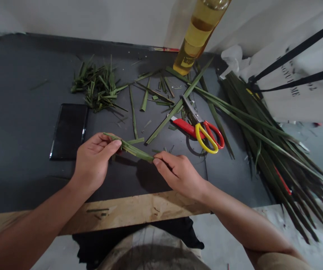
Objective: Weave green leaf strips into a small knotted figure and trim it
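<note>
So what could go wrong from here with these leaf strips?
The green leaf strips, held between your left hand and right hand, might split if pulled hard. The red utility knife lies beyond your right hand, its blade seemingly out, so a careless reach could cut you.

On the white bag (299, 107) at the right, dark capitals run at a slant: "NGYU" can be read above the lower black strap (316, 76) and "ME" below it, the strap crossing between them. Near "ME" stands a "2"; characters by the upper black strap (304, 46) are partly hidden. The print on the bottle (198, 36) is too small to read.
</note>
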The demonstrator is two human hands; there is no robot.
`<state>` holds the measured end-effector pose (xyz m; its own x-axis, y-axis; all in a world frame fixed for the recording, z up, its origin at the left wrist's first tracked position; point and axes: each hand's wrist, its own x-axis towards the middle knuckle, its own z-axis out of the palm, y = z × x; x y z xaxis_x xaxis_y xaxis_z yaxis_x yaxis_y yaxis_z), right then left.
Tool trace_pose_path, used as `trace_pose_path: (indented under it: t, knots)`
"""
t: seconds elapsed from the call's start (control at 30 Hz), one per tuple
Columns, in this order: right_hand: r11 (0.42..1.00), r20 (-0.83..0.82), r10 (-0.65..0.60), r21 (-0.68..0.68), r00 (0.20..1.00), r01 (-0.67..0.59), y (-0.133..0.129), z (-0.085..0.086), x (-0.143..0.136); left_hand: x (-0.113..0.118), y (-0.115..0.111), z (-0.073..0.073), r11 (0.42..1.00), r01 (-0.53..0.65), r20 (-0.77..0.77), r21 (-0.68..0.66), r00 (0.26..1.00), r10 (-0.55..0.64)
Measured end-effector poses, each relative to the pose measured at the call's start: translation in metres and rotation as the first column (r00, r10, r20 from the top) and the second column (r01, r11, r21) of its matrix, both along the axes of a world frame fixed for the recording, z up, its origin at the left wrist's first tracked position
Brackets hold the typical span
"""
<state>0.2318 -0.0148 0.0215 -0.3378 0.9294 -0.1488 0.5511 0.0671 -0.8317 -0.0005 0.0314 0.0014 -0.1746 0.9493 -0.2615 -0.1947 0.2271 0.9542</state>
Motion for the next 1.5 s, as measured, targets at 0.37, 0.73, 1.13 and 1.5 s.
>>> trace_pose_path:
  t: [0.37, 0.73, 1.13, 1.5]
  knots:
    - [0.999, -0.035, 0.041, 0.023, 0.999, -0.041, 0.001, -0.001, 0.002, 0.002, 0.004, 0.002, 0.997, -0.078, 0.006, -0.002, 0.997, 0.078]
    - [0.988, 0.033, 0.068, 0.133, 0.997, -0.072, 0.004, -0.006, 0.006, -0.004, 0.011, 0.000, 0.995, -0.093, 0.002, 0.028, 0.996, 0.093]
    - [0.965, 0.014, 0.001, 0.263, 1.000, -0.005, 0.001, -0.011, -0.001, 0.000, 0.001, 0.002, 1.000, -0.017, -0.004, 0.015, 1.000, 0.017]
    - [0.996, -0.081, -0.089, 0.022, 0.993, 0.091, 0.001, -0.002, -0.001, 0.003, 0.001, 0.004, 0.999, 0.001, 0.002, -0.039, 1.000, -0.001]
